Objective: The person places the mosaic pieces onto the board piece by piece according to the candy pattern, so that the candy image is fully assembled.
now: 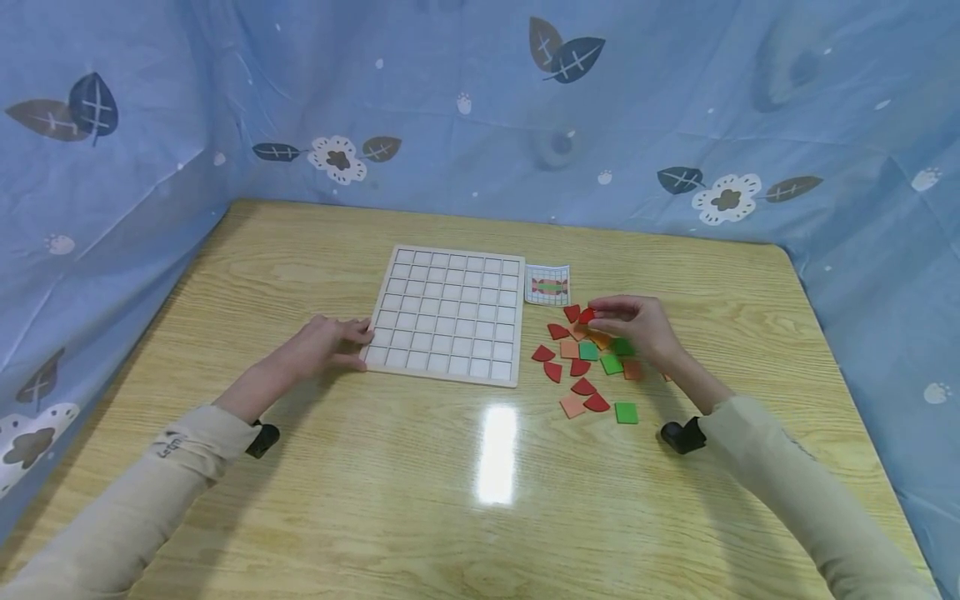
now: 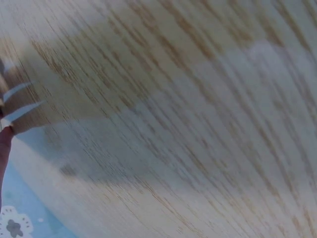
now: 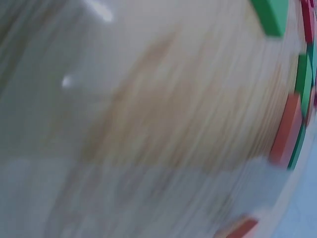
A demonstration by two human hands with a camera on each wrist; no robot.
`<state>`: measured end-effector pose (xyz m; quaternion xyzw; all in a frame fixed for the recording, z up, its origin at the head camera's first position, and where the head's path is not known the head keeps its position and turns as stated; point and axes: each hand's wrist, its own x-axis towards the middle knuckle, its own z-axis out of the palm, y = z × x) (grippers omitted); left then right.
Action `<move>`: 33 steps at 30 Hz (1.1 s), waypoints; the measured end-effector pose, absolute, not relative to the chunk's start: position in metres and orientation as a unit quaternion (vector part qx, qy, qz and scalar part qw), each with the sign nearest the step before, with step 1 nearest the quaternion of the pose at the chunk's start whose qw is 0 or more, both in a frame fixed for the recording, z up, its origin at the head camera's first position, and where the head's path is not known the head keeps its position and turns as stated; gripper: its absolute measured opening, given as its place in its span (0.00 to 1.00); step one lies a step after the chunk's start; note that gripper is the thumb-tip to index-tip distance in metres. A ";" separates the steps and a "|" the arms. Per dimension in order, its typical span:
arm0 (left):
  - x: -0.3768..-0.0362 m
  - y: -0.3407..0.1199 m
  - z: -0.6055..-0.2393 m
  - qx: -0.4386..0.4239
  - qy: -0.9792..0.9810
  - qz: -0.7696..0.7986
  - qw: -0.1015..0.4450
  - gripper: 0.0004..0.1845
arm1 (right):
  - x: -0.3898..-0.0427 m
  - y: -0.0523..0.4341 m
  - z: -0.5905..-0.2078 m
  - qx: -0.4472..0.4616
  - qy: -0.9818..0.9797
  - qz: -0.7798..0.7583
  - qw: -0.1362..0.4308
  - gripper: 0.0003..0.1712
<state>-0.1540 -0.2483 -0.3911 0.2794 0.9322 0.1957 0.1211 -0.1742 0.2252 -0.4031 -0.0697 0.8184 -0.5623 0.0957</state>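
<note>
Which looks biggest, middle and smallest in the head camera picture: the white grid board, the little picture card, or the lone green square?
1. The white grid board, by far the largest.
2. The little picture card beside the board's far right corner.
3. The lone green square, smallest, though it lies nearer the camera, so it is really even smaller than it looks.
</note>
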 end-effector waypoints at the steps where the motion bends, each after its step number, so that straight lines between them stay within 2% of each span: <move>1: -0.154 -0.248 -0.391 0.280 0.932 0.196 0.120 0.28 | -0.174 0.222 -0.403 -0.069 0.818 -0.563 0.095 0.20; 11: -0.153 -0.249 -0.391 0.271 0.931 0.206 0.128 0.29 | -0.177 0.187 -0.405 -0.039 0.814 -0.568 0.112 0.21; 21: -0.152 -0.249 -0.391 0.272 0.931 0.209 0.124 0.28 | -0.183 0.155 -0.405 -0.022 0.773 -0.627 0.094 0.20; 33: -0.153 -0.248 -0.391 0.276 0.932 0.202 0.120 0.28 | -0.196 0.126 -0.403 0.020 0.784 -0.616 0.076 0.20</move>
